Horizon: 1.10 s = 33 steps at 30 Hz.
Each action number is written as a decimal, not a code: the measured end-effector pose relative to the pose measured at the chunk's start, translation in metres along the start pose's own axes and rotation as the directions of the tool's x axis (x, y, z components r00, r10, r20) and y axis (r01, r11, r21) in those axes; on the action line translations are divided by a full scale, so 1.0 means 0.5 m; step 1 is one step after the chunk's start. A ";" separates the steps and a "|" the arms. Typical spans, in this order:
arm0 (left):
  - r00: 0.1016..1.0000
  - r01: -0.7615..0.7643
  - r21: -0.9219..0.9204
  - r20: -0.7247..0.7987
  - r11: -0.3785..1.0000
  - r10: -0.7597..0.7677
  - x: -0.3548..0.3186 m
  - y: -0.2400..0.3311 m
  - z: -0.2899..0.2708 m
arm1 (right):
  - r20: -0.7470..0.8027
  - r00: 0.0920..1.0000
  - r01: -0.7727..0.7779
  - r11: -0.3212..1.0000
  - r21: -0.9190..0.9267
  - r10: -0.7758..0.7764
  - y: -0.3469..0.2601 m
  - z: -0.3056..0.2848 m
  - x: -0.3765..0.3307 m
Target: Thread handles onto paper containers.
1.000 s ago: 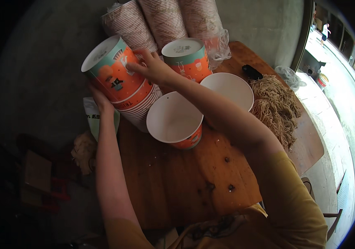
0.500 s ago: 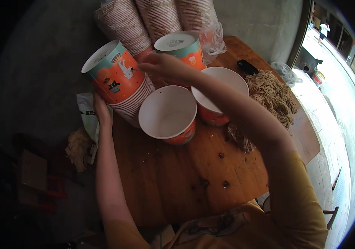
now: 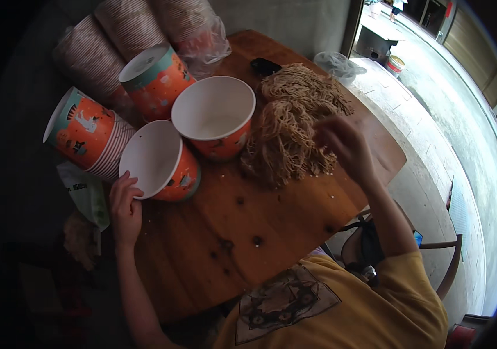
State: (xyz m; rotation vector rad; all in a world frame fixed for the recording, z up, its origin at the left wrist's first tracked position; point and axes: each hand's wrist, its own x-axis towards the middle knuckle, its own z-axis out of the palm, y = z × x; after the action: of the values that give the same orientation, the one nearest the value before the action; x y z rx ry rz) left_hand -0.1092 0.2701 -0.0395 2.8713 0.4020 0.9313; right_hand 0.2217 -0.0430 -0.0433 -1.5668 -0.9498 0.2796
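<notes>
Nearest, at 5 o'clock from the middle of the view, one yellow shirt (image 3: 388, 308) met the edge of one wooden table (image 3: 283, 215). Between 8 and 9, the left hand (image 3: 125, 209) had its bent fingers at the near rim of one open paper bucket (image 3: 186, 177), orange and white-lined, tilted in view at 9; whether it gripped or merely touched, I could not tell. Just beyond that hand, near 9, lay one green-and-white bag (image 3: 88, 195).

Between 2 and 3, the blurred right hand (image 3: 344, 145) was at the right side of one heap of tan noodle-like strands (image 3: 295, 128); I could not tell whether it grasped any or was released.

A second open bucket (image 3: 219, 148) stood at 11, close beside the first. Between 9 and 10 was one upside-down stack of buckets (image 3: 88, 131), its rims too blurred to count; one more upside-down bucket (image 3: 158, 87) stood between 10 and 11.

Farther, one black object (image 3: 265, 67) lay at 12, one clear plastic bag (image 3: 338, 68) between 1 and 2, and three plastic-wrapped stacks (image 3: 129, 26) near 11.
</notes>
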 end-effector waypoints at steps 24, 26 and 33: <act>0.996 0.070 0.222 0.031 0.972 -0.079 -0.079 0.280 -0.038 | 0.037 0.997 -0.061 0.955 -0.289 0.075 0.025 0.073 -0.141; 0.995 0.095 0.136 0.014 0.986 -0.098 -0.087 0.256 -0.036 | 0.031 0.998 -0.048 0.968 -0.246 0.058 -0.001 0.084 -0.158; 0.991 0.134 0.089 0.005 0.987 -0.135 -0.086 0.240 -0.039 | 0.271 0.920 0.371 0.855 -0.361 -0.285 -0.058 0.094 -0.150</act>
State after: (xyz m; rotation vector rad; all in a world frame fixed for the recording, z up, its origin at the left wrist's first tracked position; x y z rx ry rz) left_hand -0.1276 0.1429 -0.0273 2.8831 0.6424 0.8955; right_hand 0.1316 -0.0635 -0.0533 -1.7326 -1.4985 -0.0043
